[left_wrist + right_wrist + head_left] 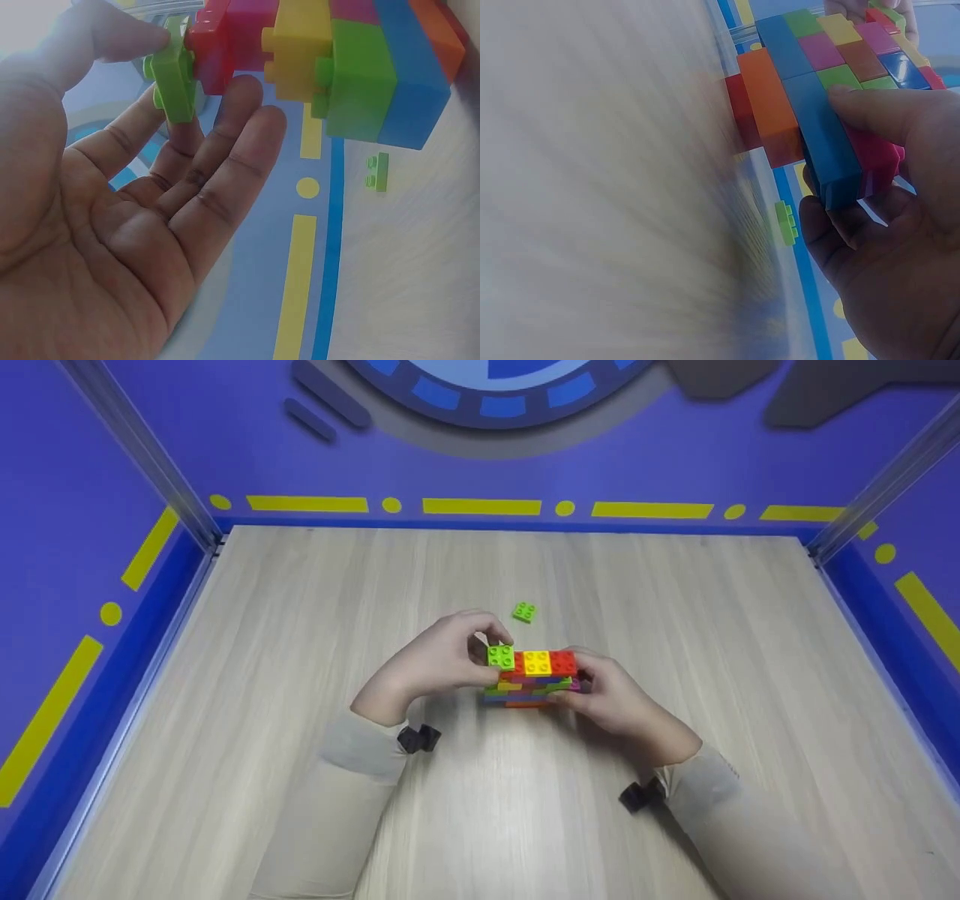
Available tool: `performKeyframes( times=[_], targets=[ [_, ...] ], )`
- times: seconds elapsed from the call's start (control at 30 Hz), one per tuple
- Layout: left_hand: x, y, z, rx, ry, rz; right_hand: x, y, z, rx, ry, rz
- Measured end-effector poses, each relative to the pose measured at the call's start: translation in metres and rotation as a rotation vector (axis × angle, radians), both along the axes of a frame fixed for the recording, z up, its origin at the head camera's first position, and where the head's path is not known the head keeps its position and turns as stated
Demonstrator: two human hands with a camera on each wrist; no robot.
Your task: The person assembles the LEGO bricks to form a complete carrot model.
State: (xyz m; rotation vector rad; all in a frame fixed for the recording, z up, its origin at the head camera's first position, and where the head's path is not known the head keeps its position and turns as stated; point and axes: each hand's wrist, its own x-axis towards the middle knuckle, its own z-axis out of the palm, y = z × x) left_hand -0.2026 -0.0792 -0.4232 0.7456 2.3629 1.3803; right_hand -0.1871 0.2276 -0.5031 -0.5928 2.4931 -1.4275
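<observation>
My left hand [439, 660] pinches a thin lime-green 2x2 toy brick [501, 657] between thumb and fingers. In the left wrist view this green brick [174, 75] sits tilted against the studs of a red brick [211, 49] at the end of the top layer. My right hand [622, 697] grips the other end of the multicoloured brick structure [537, 663], its thumb pressed on the side facing me. Blue, orange, yellow, magenta and green bricks form its layers, with a long orange brick [769, 109] and a red one [741, 112] underneath.
One loose lime-green 2x2 brick [524, 612] lies on the wooden tabletop [315, 600], just beyond the structure. Blue-purple panels [465, 472] with yellow marks wall the table at the back and both sides. Each wrist wears a small black device [418, 739].
</observation>
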Motion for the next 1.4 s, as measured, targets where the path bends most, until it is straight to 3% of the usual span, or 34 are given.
performKeyframes(
  times=[0.43,0.97,1.4],
  targets=[
    [0.001,0.006,-0.005,-0.01,-0.038,0.018,0.001,-0.001,-0.001,0.011,0.023,0.003],
    [-0.004,0.004,-0.01,0.078,-0.105,0.03,0.001,-0.002,0.001,0.027,0.007,-0.007],
    [-0.006,0.004,-0.014,0.082,-0.095,0.048,0.0,0.0,-0.002,-0.009,0.034,0.011]
  ],
)
